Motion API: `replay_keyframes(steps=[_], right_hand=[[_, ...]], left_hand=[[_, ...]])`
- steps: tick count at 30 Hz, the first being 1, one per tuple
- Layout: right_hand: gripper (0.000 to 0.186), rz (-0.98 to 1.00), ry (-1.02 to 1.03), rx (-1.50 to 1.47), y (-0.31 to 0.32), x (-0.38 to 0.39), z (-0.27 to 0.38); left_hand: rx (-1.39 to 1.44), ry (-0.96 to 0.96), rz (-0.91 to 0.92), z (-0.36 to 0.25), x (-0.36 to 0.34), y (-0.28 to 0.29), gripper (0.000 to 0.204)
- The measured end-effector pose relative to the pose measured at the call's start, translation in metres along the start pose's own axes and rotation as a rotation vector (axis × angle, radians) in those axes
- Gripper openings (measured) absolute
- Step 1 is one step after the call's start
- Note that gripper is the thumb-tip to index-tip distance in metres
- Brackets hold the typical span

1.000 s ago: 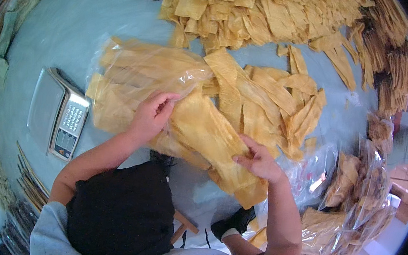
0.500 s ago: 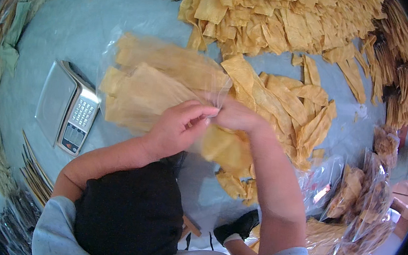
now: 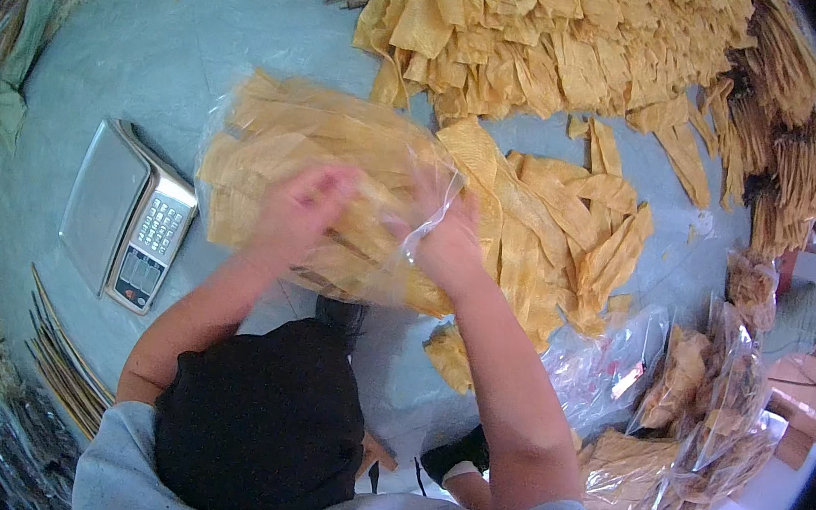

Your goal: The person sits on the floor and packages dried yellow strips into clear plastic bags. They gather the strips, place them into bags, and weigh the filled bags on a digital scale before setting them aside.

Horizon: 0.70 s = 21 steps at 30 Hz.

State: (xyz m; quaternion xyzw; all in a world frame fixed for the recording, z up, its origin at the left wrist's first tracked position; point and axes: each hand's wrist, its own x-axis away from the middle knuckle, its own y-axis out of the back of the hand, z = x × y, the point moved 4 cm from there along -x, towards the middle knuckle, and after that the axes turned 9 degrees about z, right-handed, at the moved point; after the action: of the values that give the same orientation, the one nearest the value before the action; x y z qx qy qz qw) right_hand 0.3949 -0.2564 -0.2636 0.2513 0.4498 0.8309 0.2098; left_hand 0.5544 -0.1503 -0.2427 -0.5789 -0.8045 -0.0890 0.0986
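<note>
A clear plastic bag [image 3: 238, 160] lies flat on the floor in front of me, filled with broad, yellow dried strips [image 3: 289, 105]. My left hand [image 3: 308, 208] is over the middle of the bag, smeared by motion, so its fingers cannot be made out. At the bag's right end my right hand [image 3: 445, 239] reaches into the mouth, and the shiny plastic edge crosses it. Its fingers look stretched out and apart, somewhat blurred, against the strips inside. Just right of that hand spreads a loose heap of yellow strips [image 3: 544, 210].
Left of the bag stands a silver digital scale [image 3: 130, 218]. Thin brown sticks [image 3: 64, 357] lie nearer me. A large layered pile of yellow strips [image 3: 553, 40] fills the far side. Filled plastic bags [image 3: 645, 473] and crumpled clear plastic [image 3: 606, 368] are at the right.
My hands were close together at the bag's mouth. The left hand has moved left over the bag, and the right hand has gone inside the mouth. Yellow strips near the mouth have shifted.
</note>
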Motion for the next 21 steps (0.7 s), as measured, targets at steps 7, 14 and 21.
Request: replay_keyframes(steps=[7,14,21], right_hand=[[0.069,-0.163,-0.51,-0.81,-0.016,0.091,-0.062],[0.059,-0.347,-0.173,-0.26,-0.004,0.045,-0.005],[0.025,-0.093,-0.511,-0.591,-0.008,0.029,0.021]], left_hand=[[-0.69,0.131,-0.802,0.12,-0.014,0.242,0.053],[-0.018,0.517,-0.22,0.164,-0.008,0.202,0.072],[0.154,0.149,-0.775,0.194,0.116,0.154,0.036]])
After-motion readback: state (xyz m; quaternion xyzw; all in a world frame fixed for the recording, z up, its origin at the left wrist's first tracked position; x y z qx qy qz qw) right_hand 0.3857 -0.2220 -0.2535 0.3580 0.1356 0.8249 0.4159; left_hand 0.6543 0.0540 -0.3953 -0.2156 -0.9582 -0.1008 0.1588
